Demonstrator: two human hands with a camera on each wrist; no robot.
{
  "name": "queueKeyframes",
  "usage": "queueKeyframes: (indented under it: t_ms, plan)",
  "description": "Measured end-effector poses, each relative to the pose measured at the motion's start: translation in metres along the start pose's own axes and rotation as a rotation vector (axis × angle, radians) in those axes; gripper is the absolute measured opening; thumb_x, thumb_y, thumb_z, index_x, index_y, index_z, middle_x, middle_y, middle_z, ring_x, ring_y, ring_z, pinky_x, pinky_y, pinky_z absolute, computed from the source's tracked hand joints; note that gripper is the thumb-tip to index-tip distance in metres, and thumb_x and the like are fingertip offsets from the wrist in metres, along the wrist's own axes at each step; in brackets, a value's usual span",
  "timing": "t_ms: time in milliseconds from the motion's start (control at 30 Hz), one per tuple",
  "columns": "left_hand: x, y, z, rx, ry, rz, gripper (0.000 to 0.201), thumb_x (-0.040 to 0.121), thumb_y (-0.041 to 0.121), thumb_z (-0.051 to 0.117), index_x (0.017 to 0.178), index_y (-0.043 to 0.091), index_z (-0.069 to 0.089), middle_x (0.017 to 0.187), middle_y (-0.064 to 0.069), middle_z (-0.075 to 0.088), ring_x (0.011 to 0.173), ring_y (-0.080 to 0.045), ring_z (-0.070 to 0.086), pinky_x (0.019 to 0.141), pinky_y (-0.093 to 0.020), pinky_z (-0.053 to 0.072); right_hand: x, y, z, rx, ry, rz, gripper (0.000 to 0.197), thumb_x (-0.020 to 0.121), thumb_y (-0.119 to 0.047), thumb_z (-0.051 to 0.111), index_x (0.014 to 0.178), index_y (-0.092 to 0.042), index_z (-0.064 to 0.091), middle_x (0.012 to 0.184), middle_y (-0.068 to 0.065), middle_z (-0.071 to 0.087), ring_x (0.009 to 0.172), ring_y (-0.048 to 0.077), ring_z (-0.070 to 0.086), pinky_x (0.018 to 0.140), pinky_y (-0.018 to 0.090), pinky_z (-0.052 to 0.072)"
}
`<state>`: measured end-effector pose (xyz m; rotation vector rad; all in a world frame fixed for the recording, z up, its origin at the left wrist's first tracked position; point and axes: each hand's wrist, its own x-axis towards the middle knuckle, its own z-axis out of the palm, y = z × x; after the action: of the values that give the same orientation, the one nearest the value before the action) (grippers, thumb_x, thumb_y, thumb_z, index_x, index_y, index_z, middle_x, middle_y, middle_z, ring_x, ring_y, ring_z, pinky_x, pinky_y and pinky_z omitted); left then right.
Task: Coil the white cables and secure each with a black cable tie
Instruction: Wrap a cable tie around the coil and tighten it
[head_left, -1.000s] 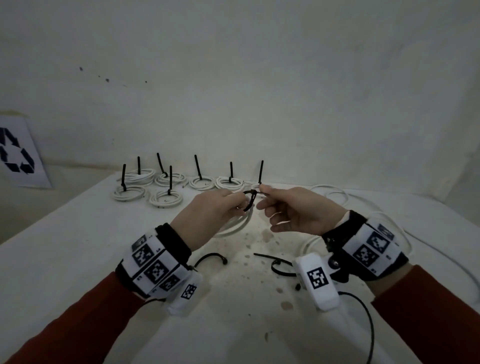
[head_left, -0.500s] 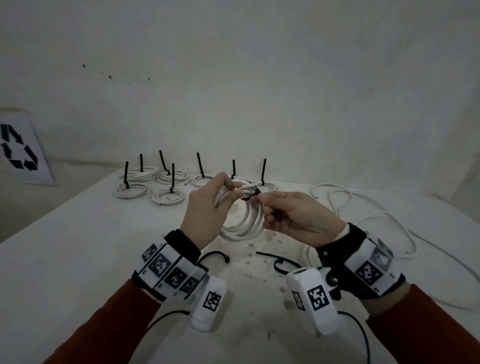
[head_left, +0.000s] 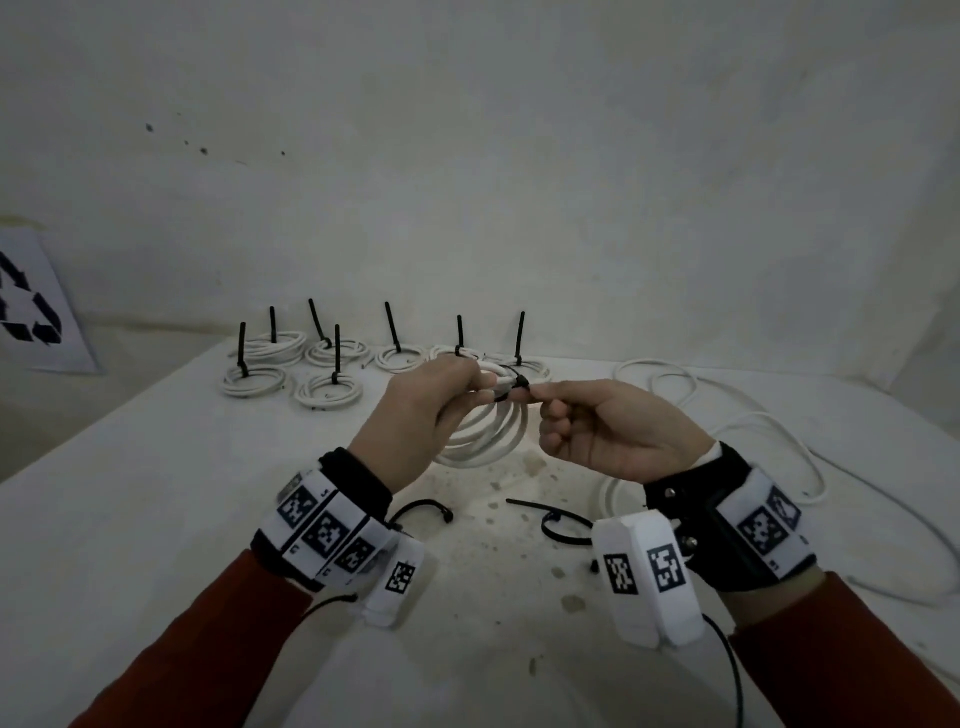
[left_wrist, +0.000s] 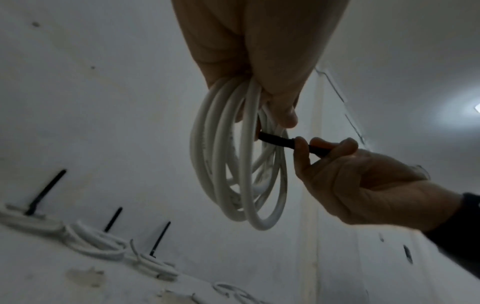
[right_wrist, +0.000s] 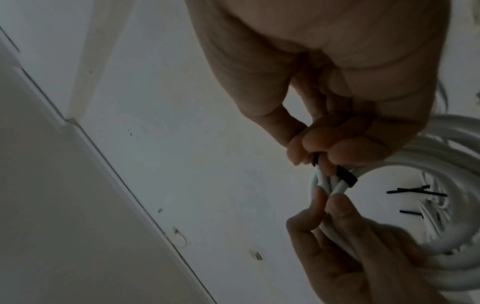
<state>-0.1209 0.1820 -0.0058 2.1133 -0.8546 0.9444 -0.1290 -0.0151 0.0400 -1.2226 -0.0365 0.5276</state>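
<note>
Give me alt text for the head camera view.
A left hand holds a coiled white cable while the right hand pinches a black cable tie wrapped around it, above a white table.

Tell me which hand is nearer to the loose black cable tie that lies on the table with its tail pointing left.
Right. The right hand is held above the loose black cable tie, almost over it. The left hand is also raised, but further to the left of it. Neither hand touches it.
</note>
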Motion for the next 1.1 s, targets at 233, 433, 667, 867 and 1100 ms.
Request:
queueKeyframes:
  t_ms: [233,433,667,867,1100]
  plan:
    - [0.003,0.001,0.003,0.118,-0.066,0.051,0.010,0.092,0.020,0.053,0.089,0.011,0.057,0.091,0.010,0.059,0.082,-0.006,0.056,0.070,-0.019,0.045,0.001,0.009,0.002,-0.144,-0.029,-0.084,0.020,0.092,0.002,0.051,0.107,0.003,0.064,0.050,0.000,0.045,0.046,0.009,0.038,0.050,0.021,0.043]
    - [-0.005,0.009,0.004,-0.090,-0.001,-0.151,0.022,0.091,0.017,0.058,0.101,0.024,0.040,0.081,0.012,0.061,0.070,-0.001,0.058,0.064,-0.009,0.041,-0.003,0.018,-0.004,-0.197,-0.125,-0.166,0.022,0.093,-0.003,0.052,0.113,-0.003,0.062,0.052,0.003,0.049,0.046,0.011,0.045,0.057,0.025,0.049]
    - [-0.001,0.005,0.004,0.096,-0.151,-0.173,0.028,0.094,0.028,0.051,0.119,0.014,0.052,0.098,-0.001,0.065,0.087,-0.019,0.062,0.073,-0.022,0.042,0.001,0.023,-0.008,-0.327,-0.067,-0.172,0.025,0.095,-0.009,0.053,0.118,-0.002,0.060,0.062,0.005,0.058,0.060,0.018,0.061,0.067,0.028,0.050]
    - [0.000,0.001,0.002,0.304,-0.209,0.036,0.030,0.091,0.016,0.056,0.120,0.012,0.055,0.105,-0.005,0.064,0.090,-0.024,0.059,0.074,-0.021,0.036,0.006,0.019,-0.001,-0.117,-0.101,0.021,0.031,0.102,-0.025,0.040,0.096,-0.004,0.062,0.079,0.006,0.067,0.067,0.018,0.062,0.076,0.031,0.050]
    - [0.001,-0.005,0.001,0.599,-0.179,0.163,0.032,0.085,0.039,0.040,0.114,0.026,0.044,0.090,0.005,0.068,0.077,-0.023,0.062,0.072,-0.038,0.045,0.012,0.028,0.007,0.059,-0.043,0.067,0.033,0.102,-0.023,0.037,0.079,-0.007,0.053,0.045,-0.006,0.024,0.039,0.007,0.022,0.040,0.018,0.026]
